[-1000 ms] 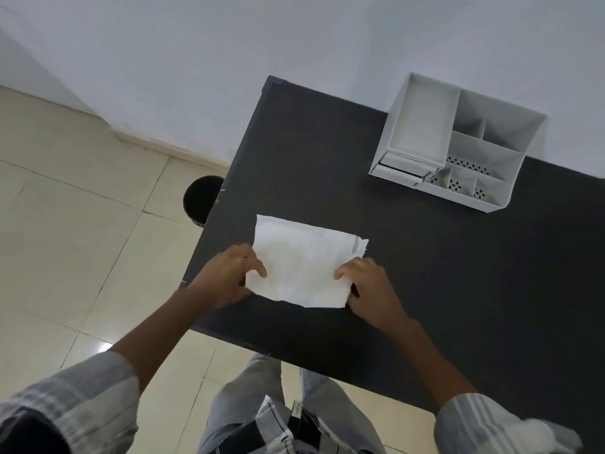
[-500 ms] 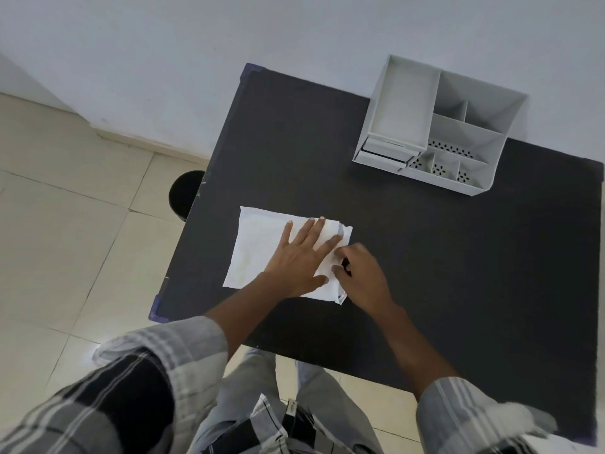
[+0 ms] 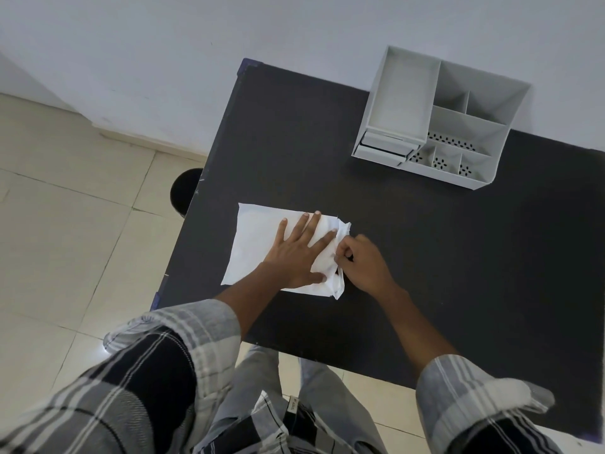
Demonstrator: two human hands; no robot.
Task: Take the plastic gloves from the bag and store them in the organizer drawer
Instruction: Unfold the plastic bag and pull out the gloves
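A flat white bag [image 3: 255,244] lies on the black table [image 3: 425,257] near its left edge. My left hand [image 3: 299,253] rests flat on the bag's right half, fingers spread. My right hand [image 3: 363,262] pinches the bag's right end, where the plastic is crumpled. The gloves inside are hidden. A white organizer [image 3: 438,116] stands at the table's back, with a small drawer [image 3: 384,147] at its front left, slightly pulled out.
The table's left edge [image 3: 193,217] drops to a tiled floor. A round black bin [image 3: 183,191] stands on the floor just beside that edge. A white wall runs behind the table and organizer.
My left hand left the bag's left edge and moved onto its right half, pressing flat. My right hand stayed at the bag's right end and now pinches it.
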